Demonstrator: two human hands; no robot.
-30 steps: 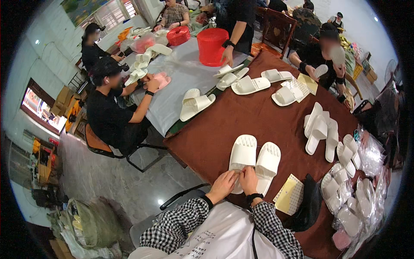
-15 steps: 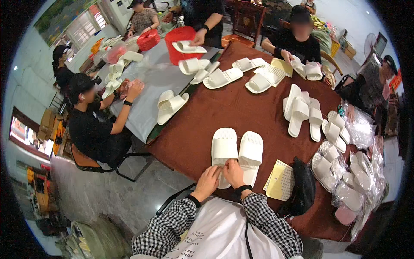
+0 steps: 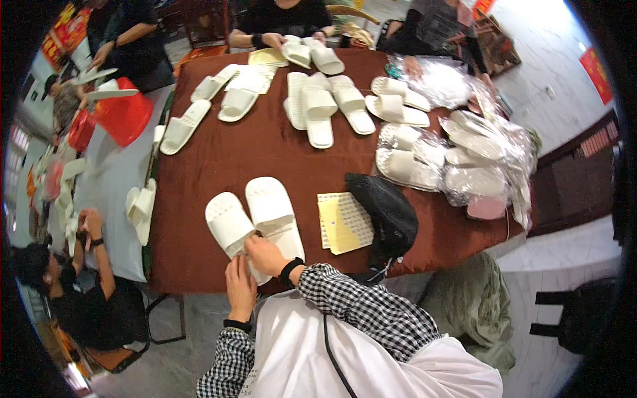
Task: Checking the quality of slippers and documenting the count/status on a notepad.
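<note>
A pair of white slide slippers lies side by side on the brown-covered table in front of me, toes pointing away. Both my hands are at the left slipper (image 3: 229, 217), just below its strap. My left hand (image 3: 241, 286) has its fingers pressed together along the slipper's outer edge. My right hand (image 3: 264, 257) is closed, its fingertips bent down at the strap opening; whatever they pinch is hidden. The right slipper (image 3: 273, 207) lies close beside, and my right hand partly covers its inner edge.
Yellow sticker sheets (image 3: 345, 224) and a black pouch (image 3: 385, 215) lie to the right. Several white slippers (image 3: 318, 109) stand farther back, with plastic-wrapped pairs (image 3: 474, 166) at the right. A co-worker (image 3: 282, 23) handles slippers across the table; others work at the grey table (image 3: 109, 219) on the left.
My view has swung to the right, so the table and slipper pair appear farther left and turned. My hands stay at the left slipper, the right one now crossing partly over the other slipper.
</note>
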